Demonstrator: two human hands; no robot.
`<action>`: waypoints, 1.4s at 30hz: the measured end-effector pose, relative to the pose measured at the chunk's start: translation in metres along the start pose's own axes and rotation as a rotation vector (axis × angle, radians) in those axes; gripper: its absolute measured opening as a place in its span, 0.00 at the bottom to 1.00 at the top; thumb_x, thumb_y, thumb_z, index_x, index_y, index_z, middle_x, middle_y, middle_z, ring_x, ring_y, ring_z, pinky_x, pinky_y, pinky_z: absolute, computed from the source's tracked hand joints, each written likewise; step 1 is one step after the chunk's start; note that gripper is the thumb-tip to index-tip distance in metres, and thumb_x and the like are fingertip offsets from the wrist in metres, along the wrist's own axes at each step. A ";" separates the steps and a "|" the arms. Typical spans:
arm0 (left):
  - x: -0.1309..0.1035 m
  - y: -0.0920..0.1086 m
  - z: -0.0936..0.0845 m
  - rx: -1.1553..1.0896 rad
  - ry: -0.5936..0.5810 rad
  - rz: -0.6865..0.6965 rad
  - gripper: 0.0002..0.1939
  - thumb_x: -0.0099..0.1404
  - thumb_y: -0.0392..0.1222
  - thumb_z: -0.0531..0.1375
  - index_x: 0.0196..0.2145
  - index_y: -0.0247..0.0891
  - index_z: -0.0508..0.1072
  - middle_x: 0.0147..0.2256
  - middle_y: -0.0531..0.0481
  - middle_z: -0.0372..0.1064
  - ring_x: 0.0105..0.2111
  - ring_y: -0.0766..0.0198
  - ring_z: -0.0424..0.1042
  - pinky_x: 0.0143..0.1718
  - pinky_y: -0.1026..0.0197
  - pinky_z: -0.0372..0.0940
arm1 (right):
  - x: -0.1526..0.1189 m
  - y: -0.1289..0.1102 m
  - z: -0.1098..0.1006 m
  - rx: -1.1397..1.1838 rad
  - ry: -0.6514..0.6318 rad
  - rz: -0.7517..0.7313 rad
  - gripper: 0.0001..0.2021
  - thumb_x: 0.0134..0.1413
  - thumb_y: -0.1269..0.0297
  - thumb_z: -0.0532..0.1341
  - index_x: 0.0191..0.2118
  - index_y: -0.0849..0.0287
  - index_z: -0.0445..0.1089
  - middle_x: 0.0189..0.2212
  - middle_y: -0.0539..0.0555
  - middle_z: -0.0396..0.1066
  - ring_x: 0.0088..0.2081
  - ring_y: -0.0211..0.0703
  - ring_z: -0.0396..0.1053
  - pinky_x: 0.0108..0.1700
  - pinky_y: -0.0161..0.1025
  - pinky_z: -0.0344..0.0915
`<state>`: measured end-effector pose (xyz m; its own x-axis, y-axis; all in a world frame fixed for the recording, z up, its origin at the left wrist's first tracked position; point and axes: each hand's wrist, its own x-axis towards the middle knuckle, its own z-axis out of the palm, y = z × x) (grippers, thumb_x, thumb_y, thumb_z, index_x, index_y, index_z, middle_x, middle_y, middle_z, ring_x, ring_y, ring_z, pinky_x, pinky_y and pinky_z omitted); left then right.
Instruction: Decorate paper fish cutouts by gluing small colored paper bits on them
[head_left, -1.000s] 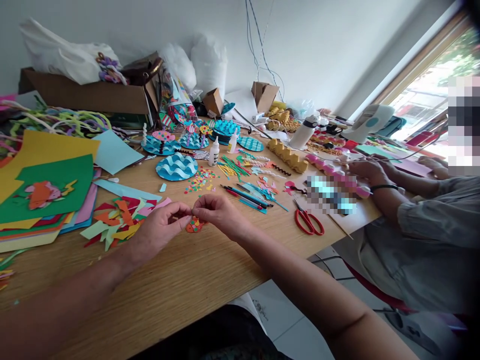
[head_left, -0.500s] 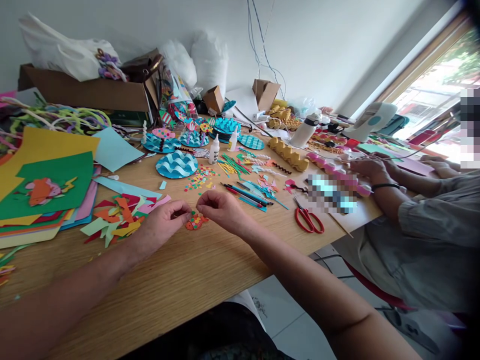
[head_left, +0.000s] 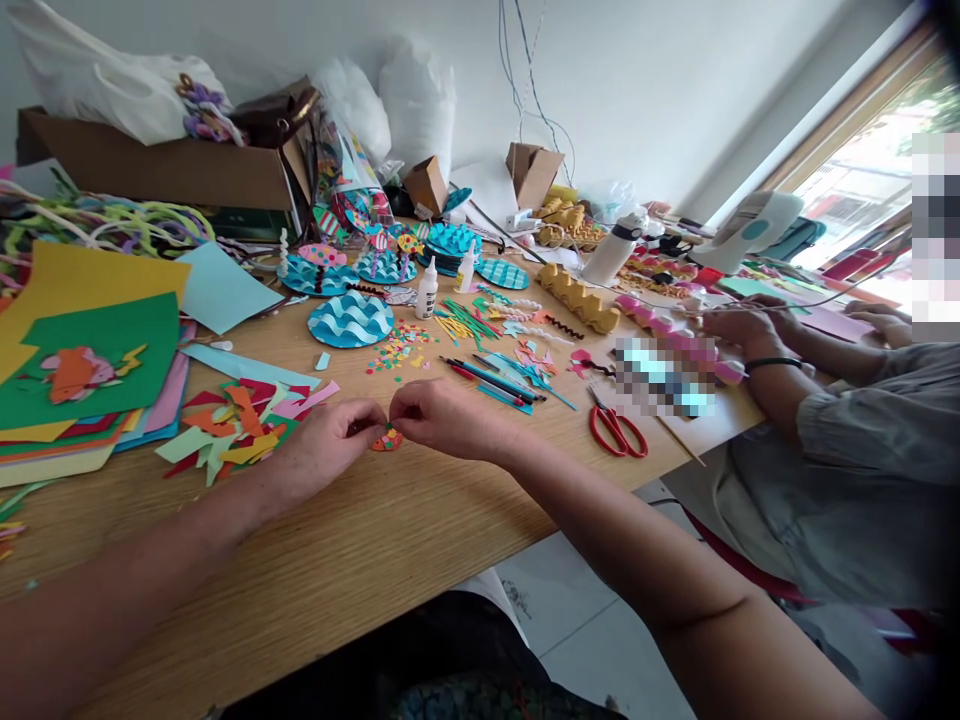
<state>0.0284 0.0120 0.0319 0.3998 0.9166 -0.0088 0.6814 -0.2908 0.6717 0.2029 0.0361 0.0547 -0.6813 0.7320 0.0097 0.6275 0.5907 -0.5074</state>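
My left hand (head_left: 339, 437) and my right hand (head_left: 448, 418) meet fingertip to fingertip just above a small orange paper cut-out (head_left: 387, 441) covered in coloured dots. Both hands are closed in a pinch. What they hold, if anything, is too small to make out. My fingers hide part of the cut-out, which lies on the wooden table (head_left: 330, 570). Beyond my fingers are scattered paper dots (head_left: 397, 348). Coloured paper scraps (head_left: 244, 425) lie left of my left hand, and several pens (head_left: 491, 378) lie past my right hand.
Red-handled scissors (head_left: 617, 430) lie to the right. Two glue bottles (head_left: 427, 290) stand behind a blue wavy paper disc (head_left: 350, 320). Stacked coloured sheets (head_left: 97, 340) cover the left side. At the right, another person's hands (head_left: 739, 328) are near a pink egg-carton strip (head_left: 660, 322).
My right hand has moved left, so its fingertips now meet those of my left hand and cover more of the orange cut-out. The view has shifted slightly.
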 end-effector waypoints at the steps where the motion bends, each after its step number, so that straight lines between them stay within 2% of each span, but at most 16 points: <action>1: -0.001 -0.001 0.001 -0.001 -0.005 -0.003 0.15 0.59 0.50 0.49 0.30 0.39 0.70 0.29 0.52 0.71 0.33 0.60 0.68 0.32 0.62 0.62 | 0.000 0.001 0.001 0.001 0.000 0.012 0.09 0.49 0.73 0.54 0.32 0.65 0.72 0.28 0.52 0.71 0.28 0.32 0.62 0.30 0.30 0.53; 4: -0.004 -0.006 0.004 0.065 0.026 0.056 0.13 0.60 0.47 0.48 0.31 0.40 0.70 0.31 0.52 0.72 0.32 0.62 0.69 0.33 0.62 0.63 | -0.001 0.007 0.005 -0.014 -0.006 0.050 0.09 0.50 0.73 0.54 0.32 0.65 0.72 0.28 0.52 0.71 0.27 0.32 0.61 0.29 0.30 0.53; 8: -0.009 -0.017 0.011 0.218 0.111 0.232 0.13 0.61 0.39 0.46 0.32 0.38 0.70 0.32 0.49 0.72 0.36 0.60 0.69 0.38 0.59 0.64 | 0.000 0.011 0.011 -0.064 -0.049 0.072 0.10 0.50 0.71 0.54 0.33 0.64 0.72 0.30 0.54 0.72 0.29 0.34 0.63 0.30 0.31 0.53; 11: -0.011 -0.023 0.015 0.289 0.129 0.336 0.15 0.62 0.36 0.44 0.33 0.37 0.70 0.34 0.46 0.72 0.37 0.59 0.69 0.40 0.57 0.65 | 0.002 0.009 0.013 -0.123 -0.095 0.107 0.11 0.50 0.70 0.53 0.35 0.63 0.72 0.33 0.55 0.73 0.32 0.36 0.65 0.31 0.32 0.54; 15: -0.012 -0.027 0.018 0.346 0.140 0.405 0.16 0.62 0.33 0.43 0.34 0.36 0.70 0.34 0.45 0.71 0.38 0.59 0.70 0.39 0.56 0.66 | 0.003 0.005 0.013 -0.182 -0.148 0.122 0.12 0.51 0.69 0.52 0.36 0.62 0.72 0.35 0.56 0.73 0.34 0.39 0.66 0.32 0.33 0.54; 25: -0.013 -0.032 0.021 0.371 0.174 0.451 0.15 0.62 0.30 0.44 0.34 0.35 0.70 0.34 0.45 0.70 0.39 0.59 0.69 0.40 0.55 0.67 | 0.005 0.003 0.016 -0.280 -0.177 0.117 0.13 0.52 0.68 0.51 0.36 0.62 0.72 0.37 0.58 0.73 0.38 0.43 0.68 0.33 0.35 0.55; 42: -0.012 -0.029 0.020 0.381 0.180 0.479 0.16 0.61 0.28 0.44 0.33 0.35 0.69 0.33 0.45 0.70 0.37 0.59 0.70 0.39 0.56 0.67 | 0.006 0.005 0.020 -0.315 -0.169 0.113 0.13 0.53 0.67 0.50 0.35 0.61 0.71 0.36 0.58 0.73 0.37 0.42 0.69 0.34 0.35 0.56</action>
<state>0.0157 0.0037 -0.0022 0.6277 0.6828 0.3739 0.6359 -0.7268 0.2596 0.1943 0.0363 0.0352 -0.6371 0.7476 -0.1874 0.7696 0.6039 -0.2073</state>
